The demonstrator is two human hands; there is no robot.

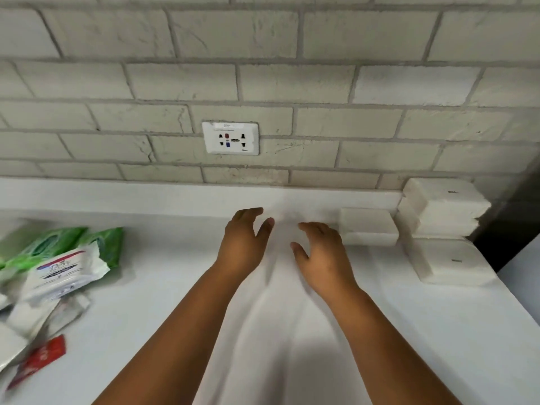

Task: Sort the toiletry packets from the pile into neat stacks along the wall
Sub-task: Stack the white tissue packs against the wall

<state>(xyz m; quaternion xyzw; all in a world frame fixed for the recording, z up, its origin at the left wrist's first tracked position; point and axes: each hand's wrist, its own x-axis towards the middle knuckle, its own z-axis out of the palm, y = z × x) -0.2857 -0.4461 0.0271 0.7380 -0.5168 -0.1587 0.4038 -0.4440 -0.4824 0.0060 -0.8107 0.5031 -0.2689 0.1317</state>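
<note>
A pile of toiletry packets lies at the left edge of the white counter [175,302]: green wipe packs [73,244], a white wipe pack with red and blue print [64,273], plain white sachets [26,320] and a red sachet [41,358]. By the wall at the right stand white tissue packets: a low stack [368,226], a taller stack [441,209] and a single pack [450,261] in front. My left hand [242,244] and my right hand [321,252] hover over the counter's middle, fingers apart, holding nothing. The right hand is just left of the low stack.
A grey-white brick wall [263,83] runs behind the counter, with a white power socket [230,138] above a raised ledge [146,197]. The counter's right edge drops off beside a dark gap [508,223].
</note>
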